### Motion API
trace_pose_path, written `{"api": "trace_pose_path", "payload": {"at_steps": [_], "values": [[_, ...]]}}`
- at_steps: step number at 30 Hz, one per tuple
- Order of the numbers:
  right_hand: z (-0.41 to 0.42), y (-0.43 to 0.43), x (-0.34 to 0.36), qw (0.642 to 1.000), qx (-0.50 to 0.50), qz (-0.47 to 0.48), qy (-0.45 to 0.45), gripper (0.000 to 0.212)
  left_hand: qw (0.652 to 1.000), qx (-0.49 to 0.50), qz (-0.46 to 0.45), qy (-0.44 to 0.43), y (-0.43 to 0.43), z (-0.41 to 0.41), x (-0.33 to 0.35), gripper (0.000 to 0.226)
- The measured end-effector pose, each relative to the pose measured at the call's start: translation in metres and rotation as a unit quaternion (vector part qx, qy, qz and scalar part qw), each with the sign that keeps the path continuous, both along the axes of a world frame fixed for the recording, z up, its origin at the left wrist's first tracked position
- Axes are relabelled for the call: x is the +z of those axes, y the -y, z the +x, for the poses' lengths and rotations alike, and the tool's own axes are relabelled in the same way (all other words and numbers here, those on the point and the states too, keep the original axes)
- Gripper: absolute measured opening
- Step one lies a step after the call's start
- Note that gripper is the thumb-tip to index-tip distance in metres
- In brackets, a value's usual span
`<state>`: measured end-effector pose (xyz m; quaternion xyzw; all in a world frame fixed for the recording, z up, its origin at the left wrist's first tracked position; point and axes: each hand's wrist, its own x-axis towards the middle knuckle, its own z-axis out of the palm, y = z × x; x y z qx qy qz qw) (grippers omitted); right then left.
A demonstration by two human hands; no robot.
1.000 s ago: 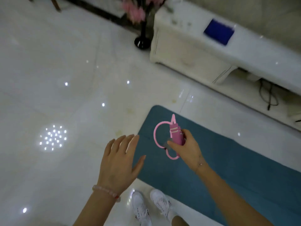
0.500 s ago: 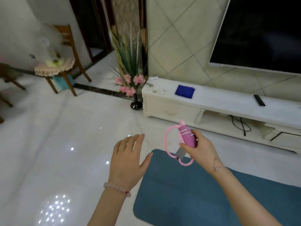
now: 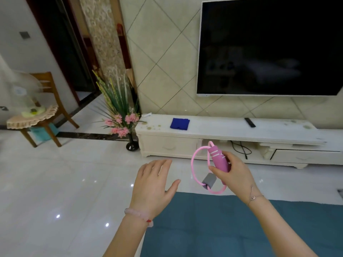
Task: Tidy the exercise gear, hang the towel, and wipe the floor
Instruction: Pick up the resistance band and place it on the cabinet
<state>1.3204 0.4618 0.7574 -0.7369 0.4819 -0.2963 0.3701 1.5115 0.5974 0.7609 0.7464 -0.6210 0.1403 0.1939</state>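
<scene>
Holding a pink exercise band (image 3: pixel 213 171) in front of the body, the right hand (image 3: pixel 232 170) has its grip pressed around the band's thicker pink handle, thumb on the near side and fingers wrapped behind. The handle stands nearly upright, tilted a little to the left, with pale stripes near its top. From it a thin pink tube loops out to the left and down, passing through a small grey foam piece (image 3: pixel 208 180) just below the thumb before curving back under the hand. The left hand (image 3: pixel 155 184) hovers just beside the band, palm down, its grip spread wide with fingers apart and touching nothing; a pale pink bead bracelet sits on that wrist, and a thin chain on the right wrist.

Below both forearms lies a teal exercise mat (image 3: pixel 241 225) on the glossy white floor (image 3: pixel 65 182), its far edge running just under the hands. Ahead stands a long white TV stand (image 3: pixel 213 130) against the tiled wall, with a dark television (image 3: pixel 269 45) mounted above. On the stand's top rest a folded dark blue cloth (image 3: pixel 179 124), possibly a towel, and well to its right a black remote (image 3: pixel 249 122). At the stand's left end a black vase of pink flowers (image 3: pixel 122 125) sits on the floor. Further left is a wooden chair (image 3: pixel 42 115) with a lace cover.
</scene>
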Motion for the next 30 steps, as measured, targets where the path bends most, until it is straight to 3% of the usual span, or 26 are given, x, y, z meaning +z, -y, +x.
{"api": "trace_pose_path", "payload": {"at_steps": [10, 16, 25, 30], "values": [[-0.115, -0.023, 0.01, 0.995, -0.097, 0.02, -0.025, 0.043, 0.994, -0.105, 0.011, 0.015, 0.028, -0.086, -0.001, 0.055], [-0.176, -0.034, 0.022, 0.979, -0.204, 0.014, -0.019, 0.037, 0.98, -0.196, -0.005, 0.013, 0.063, -0.136, 0.011, 0.052], [-0.246, -0.072, 0.033, 0.912, -0.409, -0.023, -0.021, 0.034, 0.929, -0.37, -0.024, 0.006, 0.121, -0.207, 0.015, 0.052], [-0.264, -0.106, 0.03, 0.865, -0.497, -0.027, -0.061, 0.038, 0.88, -0.475, -0.024, -0.005, 0.133, -0.24, 0.013, 0.053]]}}
